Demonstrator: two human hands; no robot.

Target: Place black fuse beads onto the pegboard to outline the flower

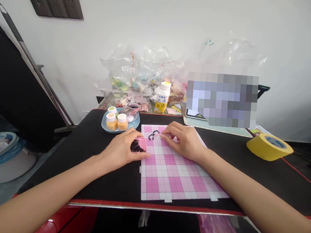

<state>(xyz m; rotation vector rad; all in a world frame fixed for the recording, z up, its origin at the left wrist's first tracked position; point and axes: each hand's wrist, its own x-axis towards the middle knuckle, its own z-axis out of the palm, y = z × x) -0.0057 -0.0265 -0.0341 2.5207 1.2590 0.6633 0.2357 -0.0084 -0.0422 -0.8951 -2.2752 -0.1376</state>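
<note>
A pink-and-white checked pegboard [178, 175] lies flat on the black table [92, 176]. A short row of dark beads [152, 135] sits near its far left corner. My left hand [122, 149] is curled around a small pink tray of dark beads [138, 145] at the board's left edge. My right hand [184, 140] pinches pink tweezers [161, 134], whose tips point at the dark beads on the board.
A blue plate [133, 124] with three small bead jars stands behind the board. Further back are clear bags of beads [136, 83] and a white bottle [162, 97]. A yellow tape roll [269, 146] lies at right. A tablet [195, 114] rests at the back.
</note>
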